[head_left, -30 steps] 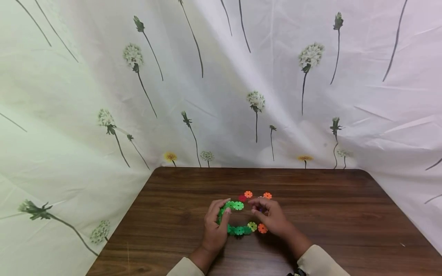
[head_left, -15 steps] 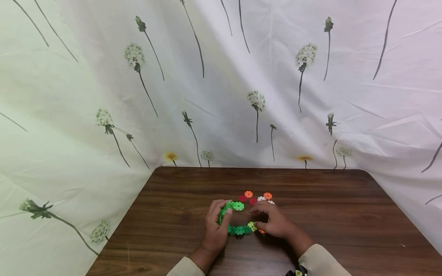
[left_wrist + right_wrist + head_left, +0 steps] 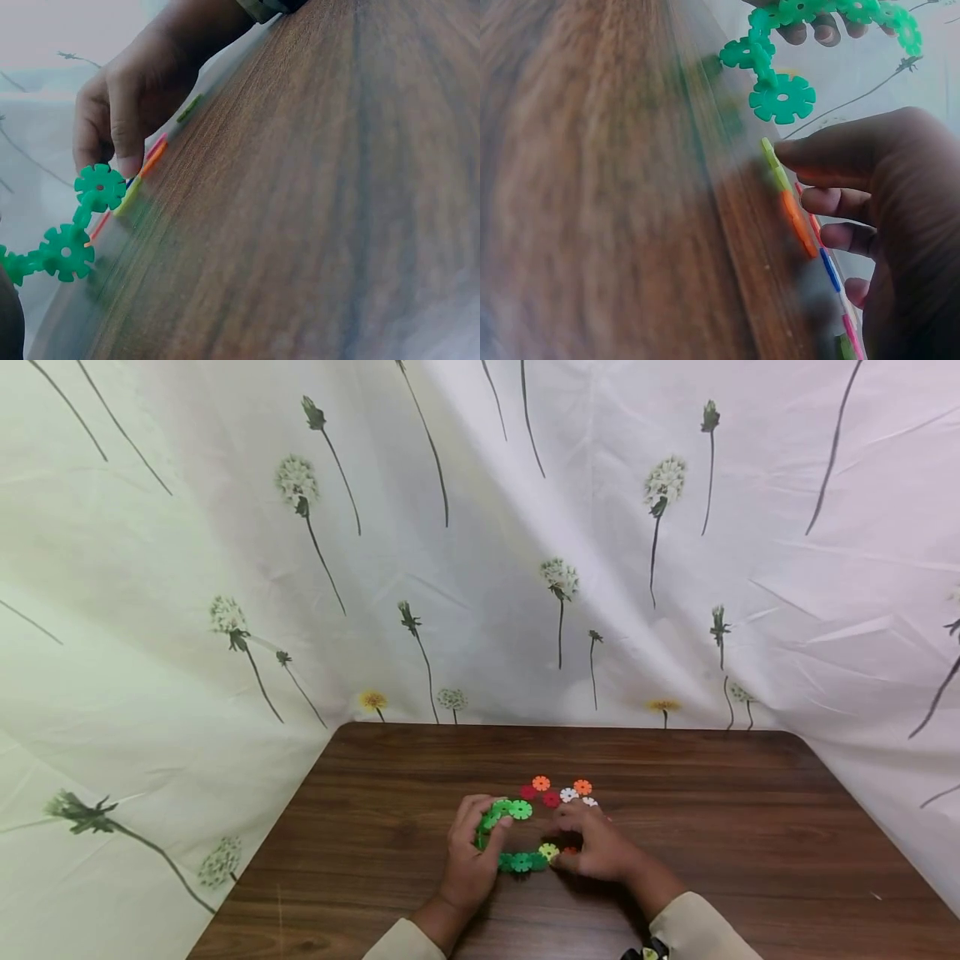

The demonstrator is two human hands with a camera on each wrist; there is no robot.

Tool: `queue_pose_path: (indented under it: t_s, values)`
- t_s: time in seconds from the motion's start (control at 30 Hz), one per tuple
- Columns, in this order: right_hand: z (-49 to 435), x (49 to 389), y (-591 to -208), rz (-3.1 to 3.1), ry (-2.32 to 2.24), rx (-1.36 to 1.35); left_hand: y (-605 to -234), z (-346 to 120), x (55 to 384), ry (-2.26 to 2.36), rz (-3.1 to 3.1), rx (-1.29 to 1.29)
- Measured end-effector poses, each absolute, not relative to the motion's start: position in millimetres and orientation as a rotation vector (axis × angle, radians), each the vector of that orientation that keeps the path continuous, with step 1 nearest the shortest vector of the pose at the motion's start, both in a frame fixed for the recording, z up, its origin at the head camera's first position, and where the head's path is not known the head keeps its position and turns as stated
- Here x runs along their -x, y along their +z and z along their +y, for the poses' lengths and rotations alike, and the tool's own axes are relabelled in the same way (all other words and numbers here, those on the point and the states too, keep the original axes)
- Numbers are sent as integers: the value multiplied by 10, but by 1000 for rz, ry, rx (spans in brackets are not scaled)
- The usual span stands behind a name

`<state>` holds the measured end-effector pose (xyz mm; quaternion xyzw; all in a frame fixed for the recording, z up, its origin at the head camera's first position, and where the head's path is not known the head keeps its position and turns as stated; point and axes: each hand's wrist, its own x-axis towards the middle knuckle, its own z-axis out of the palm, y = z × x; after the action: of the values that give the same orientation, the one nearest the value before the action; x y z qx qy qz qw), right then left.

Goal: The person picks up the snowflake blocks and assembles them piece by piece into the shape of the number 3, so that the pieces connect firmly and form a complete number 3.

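My left hand (image 3: 469, 853) holds a curved chain of interlocking flower-shaped discs (image 3: 521, 862) in several greens, with the fingers round its left side. The chain's near end hangs over the table in the right wrist view, a green disc (image 3: 782, 98) lowest. My right hand (image 3: 597, 845) is low over the table, thumb tip at a yellow-green flower disc (image 3: 775, 163) lying flat beside that end. Its other fingers are spread apart from the thumb. An orange disc (image 3: 799, 225) lies next to the yellow-green one, mostly covered by my right hand in the head view.
Beyond my hands lie loose flower discs: orange ones (image 3: 582, 787), red ones (image 3: 551, 798) and white ones (image 3: 568, 794). A blue disc (image 3: 829, 269) and a pink disc (image 3: 852, 335) lie under my right hand. The brown wooden table (image 3: 375, 827) meets a flower-printed cloth (image 3: 480, 635) behind.
My right hand has come down from beside the chain's far end to the table, its thumb reaching the yellow-green disc. White and red discs behind it have come into view. My left hand stays nearly still.
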<state>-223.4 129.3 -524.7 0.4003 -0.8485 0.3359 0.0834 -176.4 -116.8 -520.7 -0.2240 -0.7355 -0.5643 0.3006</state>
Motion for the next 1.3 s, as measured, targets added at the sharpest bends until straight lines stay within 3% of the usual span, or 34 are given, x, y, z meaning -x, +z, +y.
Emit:
queue_pose_path:
  t_s: [0.9,1.3]
  values:
    - [1145,2156,-5189,-2601,980,-1162,-5252,-1192,1792,-1494,-1932,586]
    - [1094,2160,-5210,-2241,959,-1007,-5285,-1212,1797,-1490,-1948,592]
